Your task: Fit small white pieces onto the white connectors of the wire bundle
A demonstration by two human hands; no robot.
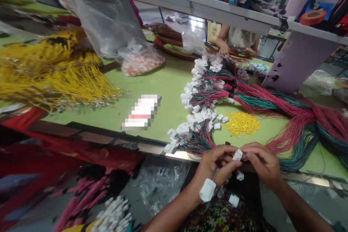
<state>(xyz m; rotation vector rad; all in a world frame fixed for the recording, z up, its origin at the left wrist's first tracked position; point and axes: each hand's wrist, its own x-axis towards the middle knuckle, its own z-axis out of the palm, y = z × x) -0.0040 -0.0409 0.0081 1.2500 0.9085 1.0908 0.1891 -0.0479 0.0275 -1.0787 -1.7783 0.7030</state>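
left hand (214,165) and right hand (262,163) grip a white connector (237,154); a clear bag (127,52) holds pinkish pieces (143,64).

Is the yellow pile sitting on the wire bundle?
No, the yellow pile lies on the green tabletop beside the wire bundle.

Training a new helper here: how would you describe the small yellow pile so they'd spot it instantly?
On the green workbench, red and green wires with white connectors sweep across the middle. In their bend, just above the hands, lies a heap of tiny yellow pieces, loose, unlike the long yellow wires at left.
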